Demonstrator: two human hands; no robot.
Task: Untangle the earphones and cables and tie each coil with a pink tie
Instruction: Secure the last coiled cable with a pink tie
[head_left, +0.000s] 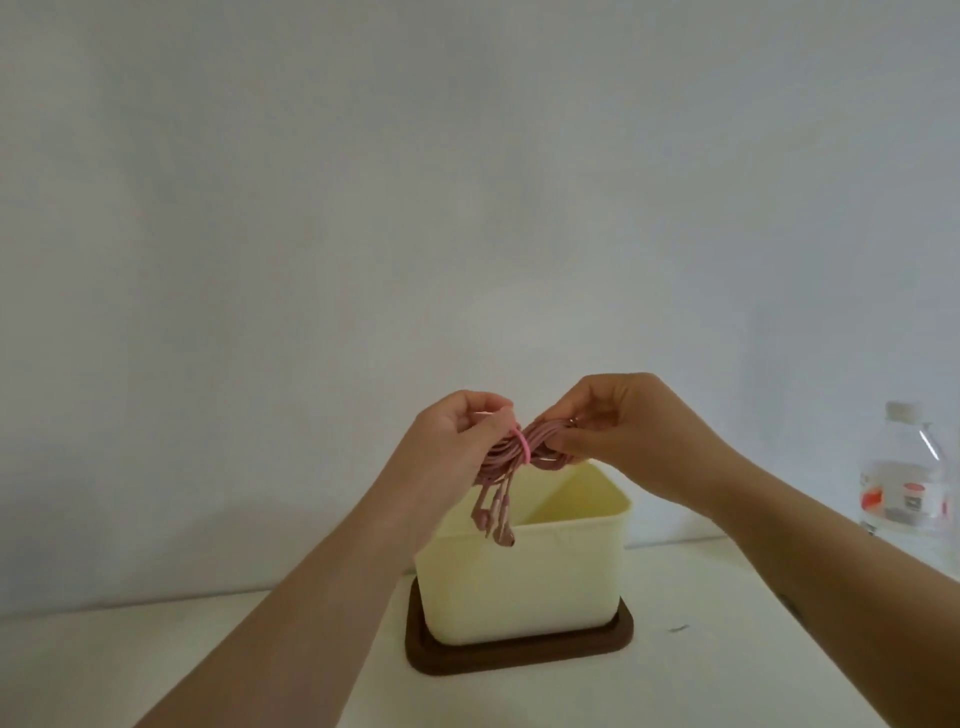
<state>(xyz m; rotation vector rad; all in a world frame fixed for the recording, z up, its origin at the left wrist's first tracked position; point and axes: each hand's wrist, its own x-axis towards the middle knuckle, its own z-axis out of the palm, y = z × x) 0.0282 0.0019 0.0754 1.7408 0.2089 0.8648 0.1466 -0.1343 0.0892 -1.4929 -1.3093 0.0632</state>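
I am seeing the left hand (457, 431) and right hand (618, 431) pinching, fingers curled, opposite ends of a coiled dusty-pink earphone cable bundle (543, 441) in the air just above an open pale-yellow plastic box (519, 587). The bundle's long axis is running roughly 8 to 2 o'clock. A bright pink tie (523, 448) is circling its middle, and the earbuds (496, 525) are dangling toward 6 o'clock.

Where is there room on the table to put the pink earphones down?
Bare table lies left of the yellow box, plus a strip between box and water bottle. Above the box is crowded: left hand and right hand hold the earphones.
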